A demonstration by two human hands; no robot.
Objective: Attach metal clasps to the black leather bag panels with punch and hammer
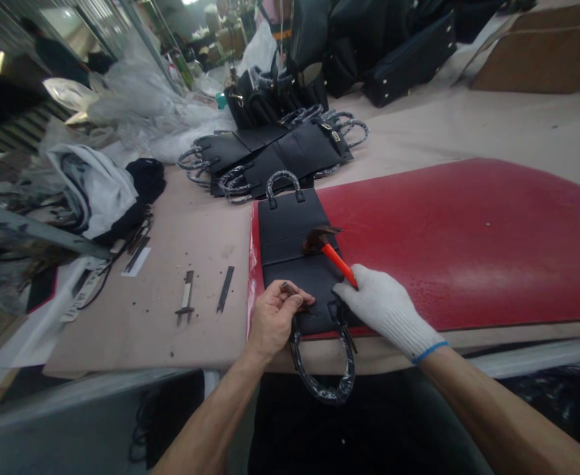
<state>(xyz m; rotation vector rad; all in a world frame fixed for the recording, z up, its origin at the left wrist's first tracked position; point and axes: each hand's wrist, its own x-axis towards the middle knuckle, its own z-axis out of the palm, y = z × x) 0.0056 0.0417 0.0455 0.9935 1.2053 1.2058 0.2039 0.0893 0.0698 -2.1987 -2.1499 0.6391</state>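
Observation:
A black leather panel (290,227) with a wrapped handle at each end lies on the left part of a red mat (448,244). Bare, my left hand (276,316) pinches a short metal punch (288,288) upright over the panel's near end, beside the base of the near handle (348,382), which hangs over the table edge. My right hand (386,307), in a white knitted glove, is closed around the orange handle of a claw hammer (339,264). The hammer's rusty head is above the panel's middle, beyond the punch.
Left of the mat, a caliper (187,297) and a dark metal strip (225,289) lie on the table (171,343). Behind the panel are stacked black panels with handles (290,155) and black bags (408,66). Clear plastic and a grey cloth (96,185) are at left.

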